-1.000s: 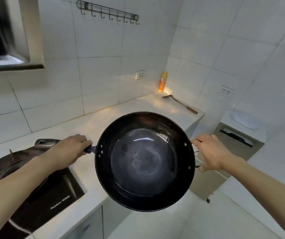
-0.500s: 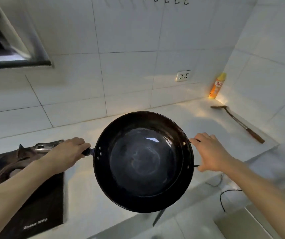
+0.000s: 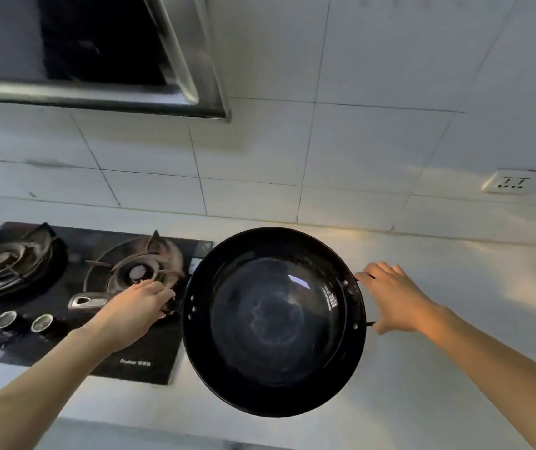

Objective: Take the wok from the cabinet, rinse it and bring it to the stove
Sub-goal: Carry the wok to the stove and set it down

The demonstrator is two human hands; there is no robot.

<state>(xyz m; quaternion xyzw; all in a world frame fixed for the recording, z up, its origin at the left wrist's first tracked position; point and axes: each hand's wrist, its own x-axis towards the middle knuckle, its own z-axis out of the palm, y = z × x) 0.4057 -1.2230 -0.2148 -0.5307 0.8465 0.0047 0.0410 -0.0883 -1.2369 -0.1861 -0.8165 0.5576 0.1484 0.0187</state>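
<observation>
A round black wok (image 3: 273,323) hangs in the air above the white counter, just right of the black gas stove (image 3: 75,287). Its wet inside shines with a bright glint. My left hand (image 3: 133,311) is closed round the long handle on the wok's left side, and the handle's metal end sticks out past my wrist over the stove. My right hand (image 3: 393,298) grips the small loop handle on the wok's right rim. The right burner (image 3: 136,271) lies just behind my left hand.
The stove has a second burner (image 3: 6,264) at far left and two knobs (image 3: 23,321) at its front. A steel range hood (image 3: 104,56) hangs above it. A wall socket (image 3: 508,182) sits at right on the tiled wall. The white counter (image 3: 455,319) stretches right of the wok.
The view has swung left: the stove and hood have come fully into sight, while the orange bottle and spatula have left the frame. The wok, held in both hands, now hangs beside the stove.
</observation>
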